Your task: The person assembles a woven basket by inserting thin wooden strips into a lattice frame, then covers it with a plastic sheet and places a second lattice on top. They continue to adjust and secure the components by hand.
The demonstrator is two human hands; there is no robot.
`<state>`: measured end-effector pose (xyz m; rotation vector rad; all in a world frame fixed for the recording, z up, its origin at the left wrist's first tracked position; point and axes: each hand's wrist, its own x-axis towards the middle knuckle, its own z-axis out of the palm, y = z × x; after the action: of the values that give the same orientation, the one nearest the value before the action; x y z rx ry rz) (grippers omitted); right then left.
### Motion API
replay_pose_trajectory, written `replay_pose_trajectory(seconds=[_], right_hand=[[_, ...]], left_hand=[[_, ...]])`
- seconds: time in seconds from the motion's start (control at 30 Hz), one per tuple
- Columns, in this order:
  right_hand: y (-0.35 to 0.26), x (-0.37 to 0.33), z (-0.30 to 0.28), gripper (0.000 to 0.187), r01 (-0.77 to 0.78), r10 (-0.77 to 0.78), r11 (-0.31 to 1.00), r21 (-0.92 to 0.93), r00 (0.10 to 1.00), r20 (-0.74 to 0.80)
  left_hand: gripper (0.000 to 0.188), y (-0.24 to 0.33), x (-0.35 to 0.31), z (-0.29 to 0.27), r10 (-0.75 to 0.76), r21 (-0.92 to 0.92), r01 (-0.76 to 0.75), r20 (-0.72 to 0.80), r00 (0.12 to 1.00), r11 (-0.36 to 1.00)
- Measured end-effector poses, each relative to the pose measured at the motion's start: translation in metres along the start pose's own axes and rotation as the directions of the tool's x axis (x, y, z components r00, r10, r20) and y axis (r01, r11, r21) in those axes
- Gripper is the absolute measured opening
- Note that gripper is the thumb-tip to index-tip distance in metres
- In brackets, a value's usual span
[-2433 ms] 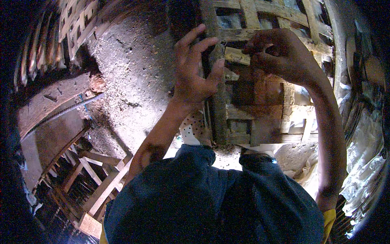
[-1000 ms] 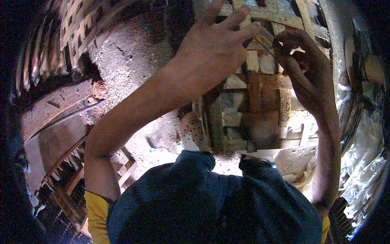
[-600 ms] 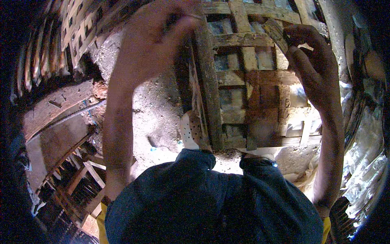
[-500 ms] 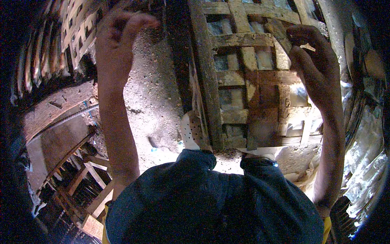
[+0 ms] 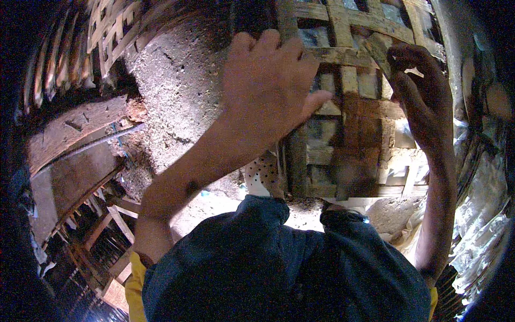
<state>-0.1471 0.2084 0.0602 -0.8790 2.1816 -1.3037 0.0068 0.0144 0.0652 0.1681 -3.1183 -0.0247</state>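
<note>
The left hand point(image 5: 268, 86), lifted off half a second ago, is now pressing flat, fingers spread, on the woven bamboo panel point(image 5: 348, 107) above the lap. The right hand point(image 5: 421, 94) is pinching a strip point(image 5: 375, 48) near the panel's upper right edge. Bare ground point(image 5: 177, 96) is lying open leftward.

Left hand point(image 5: 268, 86) and right hand point(image 5: 424, 91) lie on the woven panel point(image 5: 343, 134).

woven bamboo panel point(image 5: 348, 107): top cut by frame edge | left hand point(image 5: 268, 86): blurred, hides weave behind
</note>
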Motion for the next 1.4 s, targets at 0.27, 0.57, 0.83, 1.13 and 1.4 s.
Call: replay_pose_trajectory(seconds=[0.27, 0.57, 0.83, 1.13, 1.4], right_hand=[[0.003, -0.005, -0.008, 0.026, 0.004, -0.004, 1.000, 0.024, 1.000, -0.003], [0.010, -0.011, -0.009, 0.031, -0.046, 0.046, 0.999, 0.008, 0.998, 0.049], [0.011, -0.013, -0.015, 0.029, -0.065, 0.065, 0.997, -0.029, 0.998, 0.006], [-0.008, -0.016, 0.011, 0.034, -0.156, 0.169, 0.983, -0.101, 0.976, 0.137], [-0.017, -0.019, 0.076, 0.033, 0.223, 0.003, 0.826, -0.518, 0.917, 0.399]], left_hand=[[0.012, 0.010, 0.039, -0.002, 0.038, 0.178, -0.093, 0.287, 0.957, 0.980], [0.016, -0.004, 0.049, 0.016, 0.226, -0.068, -0.216, 0.207, 0.952, 0.974], [0.025, -0.035, 0.046, 0.001, 0.062, -0.283, -0.006, 0.190, 0.980, 0.959], [0.022, -0.082, -0.071, 0.071, -0.636, -0.521, 0.554, 0.026, 0.771, 0.650], [0.027, -0.046, -0.073, 0.078, -0.643, -0.701, 0.429, -0.056, 0.764, 0.570]])
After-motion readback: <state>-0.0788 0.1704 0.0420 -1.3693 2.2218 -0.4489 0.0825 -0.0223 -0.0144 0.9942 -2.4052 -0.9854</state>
